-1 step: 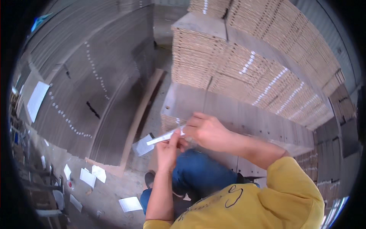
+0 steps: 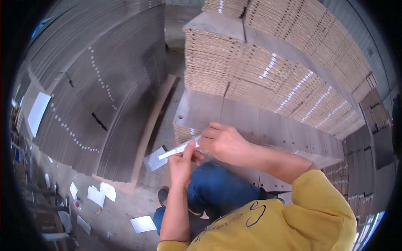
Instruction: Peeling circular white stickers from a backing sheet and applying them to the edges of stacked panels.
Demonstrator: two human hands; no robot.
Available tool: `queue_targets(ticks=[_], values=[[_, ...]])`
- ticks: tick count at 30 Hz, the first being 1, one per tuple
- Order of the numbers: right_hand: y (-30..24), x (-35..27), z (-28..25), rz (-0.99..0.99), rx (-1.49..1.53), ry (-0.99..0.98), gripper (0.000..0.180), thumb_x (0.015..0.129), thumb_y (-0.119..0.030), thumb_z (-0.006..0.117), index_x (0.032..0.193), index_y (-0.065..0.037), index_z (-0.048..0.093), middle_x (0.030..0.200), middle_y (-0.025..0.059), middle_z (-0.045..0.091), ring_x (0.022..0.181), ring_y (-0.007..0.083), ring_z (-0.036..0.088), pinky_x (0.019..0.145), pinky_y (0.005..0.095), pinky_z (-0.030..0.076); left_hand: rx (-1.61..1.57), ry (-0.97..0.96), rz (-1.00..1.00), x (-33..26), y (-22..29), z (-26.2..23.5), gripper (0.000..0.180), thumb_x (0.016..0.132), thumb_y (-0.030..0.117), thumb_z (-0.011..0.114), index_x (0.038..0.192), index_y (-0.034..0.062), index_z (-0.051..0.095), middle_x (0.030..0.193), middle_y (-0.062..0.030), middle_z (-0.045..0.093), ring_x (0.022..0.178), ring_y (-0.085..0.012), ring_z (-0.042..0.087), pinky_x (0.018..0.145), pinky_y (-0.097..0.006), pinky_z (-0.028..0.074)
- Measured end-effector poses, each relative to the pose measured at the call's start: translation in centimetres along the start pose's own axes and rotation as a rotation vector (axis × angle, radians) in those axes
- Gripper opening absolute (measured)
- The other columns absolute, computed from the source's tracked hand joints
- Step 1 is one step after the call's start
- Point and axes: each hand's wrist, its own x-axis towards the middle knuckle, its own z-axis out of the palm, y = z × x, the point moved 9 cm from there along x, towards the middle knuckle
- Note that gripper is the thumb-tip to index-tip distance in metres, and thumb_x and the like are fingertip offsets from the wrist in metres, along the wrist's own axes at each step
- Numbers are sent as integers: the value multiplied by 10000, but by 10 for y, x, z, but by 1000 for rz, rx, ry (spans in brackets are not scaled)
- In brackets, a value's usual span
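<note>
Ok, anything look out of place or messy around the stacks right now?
Yes: loose white paper sheets lie scattered on the floor at lower left, one near the person's shoe, another by the low stack. The board stacks themselves look even. Both hands hold a narrow white strip.

Board stack [image 2: 268, 121] ahead — paper sheets [image 2: 100, 194] on floor [image 2: 121, 213], left.
</note>
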Motion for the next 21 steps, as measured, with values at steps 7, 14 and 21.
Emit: queue_targets(ticks=[7, 14, 21], values=[[0, -17, 0, 29, -63, 65, 100, 676, -133, 573, 744, -59, 569, 784, 64, 555, 815, 247, 521, 668, 337, 483, -46, -20, -26, 2, -9, 10, 271, 881, 236, 570, 782, -11, 620, 647, -93, 612, 537, -147, 569, 453, -246, 396], [118, -69, -28, 807, 814, 492, 84, 848, -113, 572, 874, -34, 586, 737, 35, 594, 618, 127, 538, 591, 274, 454, -72, 60, -22, 0, -3, -4, 299, 886, 257, 572, 869, -31, 652, 821, -130, 680, 552, -117, 574, 457, -219, 405], [196, -120, -57, 946, 834, 1020, 102, 826, -62, 579, 914, -15, 598, 665, -8, 576, 545, 34, 485, 463, 182, 359, -66, -3, -14, 3, -3, 3, 296, 884, 263, 576, 880, -23, 654, 814, -112, 683, 566, -110, 573, 474, -217, 399]])
